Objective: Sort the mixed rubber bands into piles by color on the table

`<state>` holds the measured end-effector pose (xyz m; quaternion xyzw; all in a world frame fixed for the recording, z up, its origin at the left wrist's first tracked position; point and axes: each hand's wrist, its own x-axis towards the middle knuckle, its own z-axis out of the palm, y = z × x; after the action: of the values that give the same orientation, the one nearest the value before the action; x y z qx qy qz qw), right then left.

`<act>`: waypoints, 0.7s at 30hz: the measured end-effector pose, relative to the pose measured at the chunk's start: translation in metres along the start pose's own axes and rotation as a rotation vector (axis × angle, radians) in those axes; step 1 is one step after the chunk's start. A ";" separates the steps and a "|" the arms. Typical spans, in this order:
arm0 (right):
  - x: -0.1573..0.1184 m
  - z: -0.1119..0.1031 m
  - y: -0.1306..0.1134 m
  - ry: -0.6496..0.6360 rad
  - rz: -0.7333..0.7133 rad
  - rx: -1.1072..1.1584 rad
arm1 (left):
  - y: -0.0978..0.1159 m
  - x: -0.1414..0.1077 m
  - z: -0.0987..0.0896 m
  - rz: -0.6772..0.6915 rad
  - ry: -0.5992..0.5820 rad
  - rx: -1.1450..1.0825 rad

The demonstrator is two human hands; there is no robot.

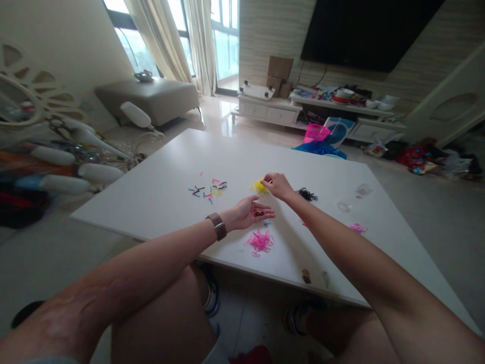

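Observation:
My left hand (250, 214) is palm up over the table, fingers stretched out, with a few small dark and coloured rubber bands (259, 213) lying in it. My right hand (278, 185) reaches across to a pile of yellow rubber bands (258, 186), its thumb and fingers pinched together at the pile's right edge. What sits between those fingertips is too small to see fully, but yellow shows there. Below my left hand lies a loose heap of pink rubber bands (259, 242). Just right of my right wrist is a black pile of bands (307, 194).
On the white table (159, 177), short multicoloured pieces (210, 190) lie scattered at left. Clear small containers (344, 206) and a purple-pink pile (357, 228) are at right. Near the front edge lies a small yellow-and-dark figure (306, 276). A pink basket (317, 133) stands beyond.

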<state>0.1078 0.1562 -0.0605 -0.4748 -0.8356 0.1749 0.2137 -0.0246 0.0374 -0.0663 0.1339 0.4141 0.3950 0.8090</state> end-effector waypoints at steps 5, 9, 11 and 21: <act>-0.016 -0.018 -0.019 -0.116 -0.268 0.083 | 0.003 0.002 -0.003 0.016 -0.001 -0.007; -0.037 -0.031 -0.030 -0.389 -0.372 0.202 | 0.005 0.006 -0.007 0.079 -0.040 -0.019; -0.043 -0.031 -0.033 -0.434 -0.383 0.200 | 0.005 0.007 -0.007 0.088 -0.046 -0.019; -0.044 -0.029 -0.038 -0.315 -0.361 0.217 | 0.003 0.009 -0.009 0.117 -0.084 -0.059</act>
<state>0.1158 0.1019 -0.0251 -0.2595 -0.9061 0.2943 0.1585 -0.0296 0.0449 -0.0751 0.1505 0.3595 0.4474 0.8049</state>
